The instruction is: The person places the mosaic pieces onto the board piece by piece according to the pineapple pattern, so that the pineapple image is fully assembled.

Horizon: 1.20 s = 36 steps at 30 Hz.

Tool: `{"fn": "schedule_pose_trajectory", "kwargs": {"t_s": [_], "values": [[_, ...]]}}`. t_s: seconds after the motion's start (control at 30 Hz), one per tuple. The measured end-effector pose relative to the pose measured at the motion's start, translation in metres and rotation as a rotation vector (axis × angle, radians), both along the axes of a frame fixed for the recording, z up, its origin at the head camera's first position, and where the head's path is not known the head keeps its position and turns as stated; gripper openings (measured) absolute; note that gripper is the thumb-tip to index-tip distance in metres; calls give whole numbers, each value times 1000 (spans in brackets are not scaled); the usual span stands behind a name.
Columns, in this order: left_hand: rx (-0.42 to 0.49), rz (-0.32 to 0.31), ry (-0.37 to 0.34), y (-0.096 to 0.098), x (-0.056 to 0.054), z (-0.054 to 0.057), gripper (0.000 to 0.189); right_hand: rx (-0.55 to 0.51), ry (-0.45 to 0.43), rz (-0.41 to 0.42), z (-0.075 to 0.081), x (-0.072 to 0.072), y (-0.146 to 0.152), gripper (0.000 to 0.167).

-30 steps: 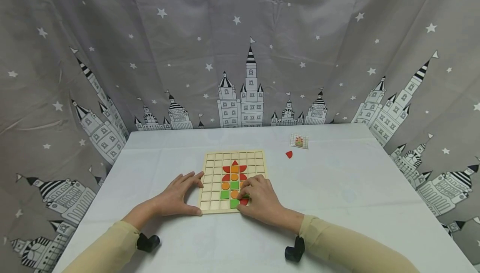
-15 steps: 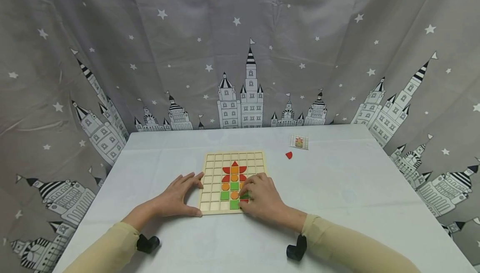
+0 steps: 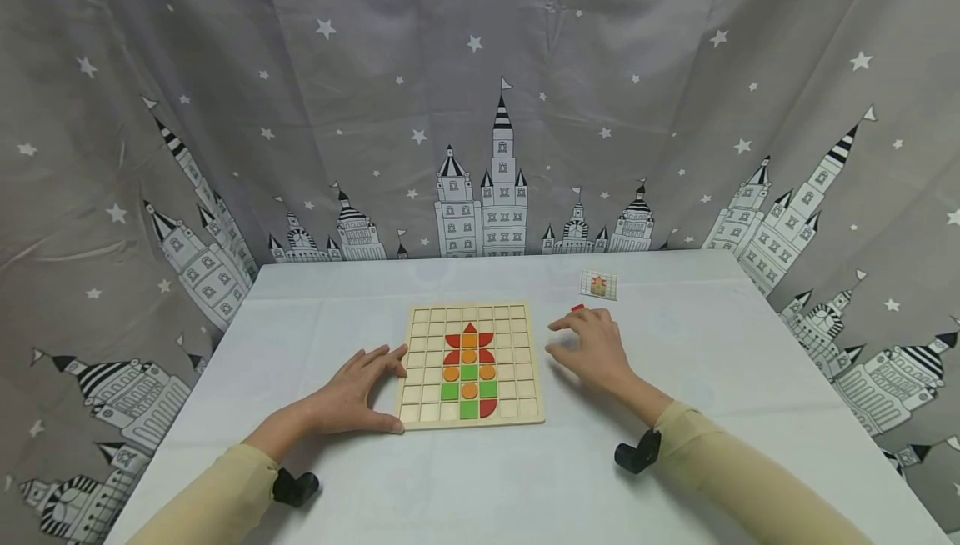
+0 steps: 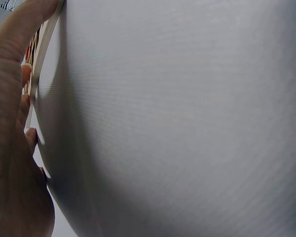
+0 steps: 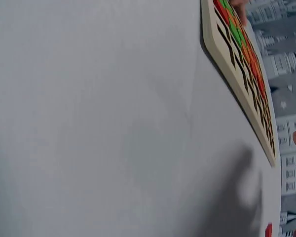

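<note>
A wooden grid board (image 3: 525, 362) lies on the white table with red, orange and green pieces set in its cells. A red triangle (image 3: 470, 328) tops the pattern, and a red quarter-circle (image 3: 488, 407) sits at its lower right beside a green square (image 3: 468, 409). My left hand (image 3: 352, 391) rests at the board's left edge, thumb by the near corner and fingers spread along the side. To the right of the board, my right hand (image 3: 596, 353) is over the table, thumb and index finger apart with nothing between them. Just beyond its fingers is a loose red piece (image 3: 577, 307), partly hidden.
A small pattern card (image 3: 598, 285) lies at the back right of the table (image 3: 712, 362). Behind the table hangs a grey curtain (image 3: 337, 112) printed with castles and stars. Each wrist bears a black camera mount (image 3: 637, 452).
My right hand has left the board's lower right and moved right and away toward the loose red piece. The red quarter-circle in the board is now uncovered. My left hand stays put.
</note>
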<state>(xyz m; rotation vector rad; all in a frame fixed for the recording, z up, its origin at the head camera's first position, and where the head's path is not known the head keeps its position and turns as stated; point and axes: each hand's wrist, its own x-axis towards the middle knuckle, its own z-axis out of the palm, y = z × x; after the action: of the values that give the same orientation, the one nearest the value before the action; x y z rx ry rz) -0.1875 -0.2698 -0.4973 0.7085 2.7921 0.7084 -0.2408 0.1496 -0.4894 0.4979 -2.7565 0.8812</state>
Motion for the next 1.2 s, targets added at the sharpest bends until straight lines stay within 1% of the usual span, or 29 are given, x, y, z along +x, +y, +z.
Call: {"fn": "schedule_pose_trajectory", "kwargs": {"t_s": [0.17, 0.3, 0.37, 0.57, 0.73, 0.97, 1.2], "values": [[-2, -1, 3, 0, 0, 0, 78, 7, -16, -24, -3, -10, 20, 36], [-6, 3, 2, -1, 0, 0, 78, 18, -55, -54, -6, -18, 35, 39], [-9, 4, 0, -1, -1, 0, 78, 26, -78, -77, -8, -22, 41, 39], [-13, 6, 0, 0, -1, 0, 79, 46, -95, -129, -9, -34, 55, 37], [-17, 10, -7, 0, -1, 0, 79, 59, -113, -143, -10, -43, 57, 36], [-6, 12, -19, 0, 1, 2, 78, 132, -90, -142, -12, -56, 51, 36], [-12, 21, -28, 1, 2, 4, 79, 202, -90, -143, -11, -62, 46, 36]]}}
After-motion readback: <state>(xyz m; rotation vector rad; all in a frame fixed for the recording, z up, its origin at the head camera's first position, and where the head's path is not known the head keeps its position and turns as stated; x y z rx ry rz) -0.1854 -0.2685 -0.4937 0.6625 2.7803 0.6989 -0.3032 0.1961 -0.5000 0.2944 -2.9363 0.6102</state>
